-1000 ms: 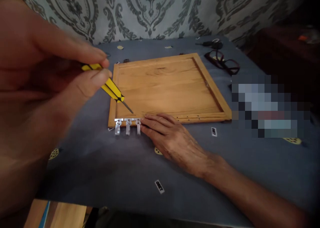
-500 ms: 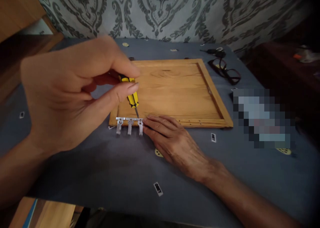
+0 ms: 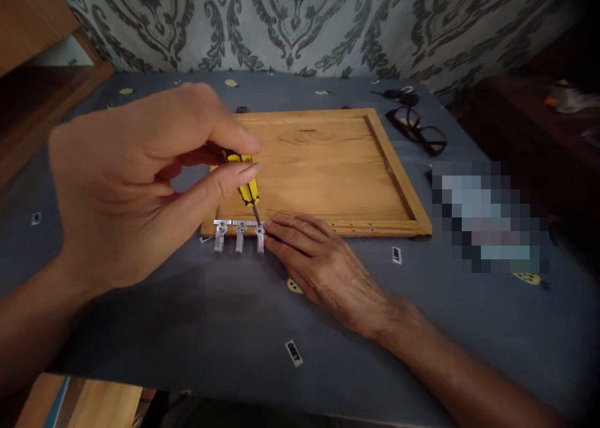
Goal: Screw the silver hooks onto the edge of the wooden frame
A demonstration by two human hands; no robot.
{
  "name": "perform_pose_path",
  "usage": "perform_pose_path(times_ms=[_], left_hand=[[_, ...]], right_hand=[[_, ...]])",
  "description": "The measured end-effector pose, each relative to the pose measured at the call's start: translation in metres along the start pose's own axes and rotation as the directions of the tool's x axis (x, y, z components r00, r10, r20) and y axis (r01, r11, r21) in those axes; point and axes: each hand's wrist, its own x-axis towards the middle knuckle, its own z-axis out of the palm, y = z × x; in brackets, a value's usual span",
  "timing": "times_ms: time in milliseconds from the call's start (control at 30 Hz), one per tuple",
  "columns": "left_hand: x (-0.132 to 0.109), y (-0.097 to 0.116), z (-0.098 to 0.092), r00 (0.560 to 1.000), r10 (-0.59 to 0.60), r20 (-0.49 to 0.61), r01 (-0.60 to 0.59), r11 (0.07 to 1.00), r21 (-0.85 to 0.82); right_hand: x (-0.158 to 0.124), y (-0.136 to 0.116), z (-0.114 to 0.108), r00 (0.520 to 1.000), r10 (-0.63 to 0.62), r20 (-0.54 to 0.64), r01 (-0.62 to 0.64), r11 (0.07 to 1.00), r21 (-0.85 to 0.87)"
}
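My left hand (image 3: 135,184) pinches a yellow-and-black screwdriver (image 3: 249,192) by its handle between thumb and forefinger. The screwdriver tilts slightly, and its tip meets the rightmost part of a shiny metal hook strip (image 3: 241,227). This strip, with three prongs pointing toward me, lies on the near edge of a wooden framed panel (image 3: 332,172). Stretched out flat, the fingers of my right hand (image 3: 323,259) rest on that same edge, with the fingertips right beside the strip's right end. Whatever lies under those fingers is hidden.
The panel lies on a blue patterned tablecloth (image 3: 210,340). Eyeglasses (image 3: 417,131) and keys (image 3: 400,95) are beyond its right side. A blurred-out object (image 3: 487,215) lies to the right. Patterned fabric (image 3: 281,28) hangs behind, and wooden furniture (image 3: 37,22) stands at left.
My left hand and the screwdriver have dropped slightly, so the tip now sits a little lower against the hook strip. My right hand stays in place; the whole view has shifted slightly.
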Motion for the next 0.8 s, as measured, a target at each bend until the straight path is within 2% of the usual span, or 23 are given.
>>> perform_pose_path(times_ms=[167,433,800], left_hand=[[-0.0025,-0.0013,0.0003,1.000,0.014,0.013,-0.014,1.000,0.020],[-0.0026,-0.0014,0.0030,0.987,0.158,0.012,-0.158,0.980,0.117],[-0.0038,-0.0064,0.0004,0.995,0.096,0.033,-0.099,0.990,0.096]], right_hand=[[0.0012,0.0002,0.0002,1.000,0.009,0.009,-0.009,1.000,0.020],[-0.0001,0.0001,-0.0003,1.000,0.011,0.013,-0.011,1.000,0.010],[0.0009,0.0004,-0.0007,1.000,0.017,0.019,-0.018,0.999,0.039]])
